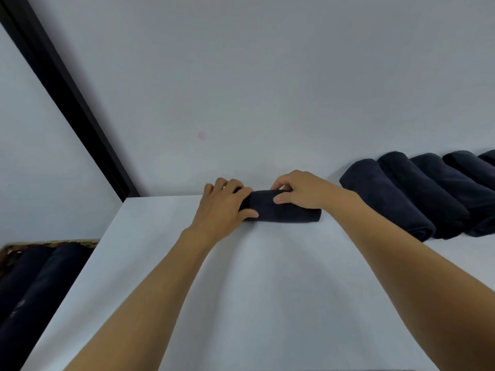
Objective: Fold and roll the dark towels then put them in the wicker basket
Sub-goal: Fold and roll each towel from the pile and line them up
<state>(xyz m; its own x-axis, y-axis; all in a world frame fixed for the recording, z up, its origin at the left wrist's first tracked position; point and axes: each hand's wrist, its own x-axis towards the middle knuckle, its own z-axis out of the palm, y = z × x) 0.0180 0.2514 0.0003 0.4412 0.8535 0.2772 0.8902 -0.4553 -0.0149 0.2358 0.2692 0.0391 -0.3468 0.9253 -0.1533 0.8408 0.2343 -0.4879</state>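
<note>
A dark towel, rolled into a tight cylinder, lies across the far part of the white table. My left hand grips its left end, fingers curled over the top. My right hand presses on the upper middle of the roll with thumb in front and fingers behind. At the lower left, below the table's edge, stands the wicker basket with dark rolled towels inside it.
A row of several rolled dark towels lies on the table at the right, running off the frame's edge. A pale wall rises behind the table. A black frame strip runs diagonally at the left.
</note>
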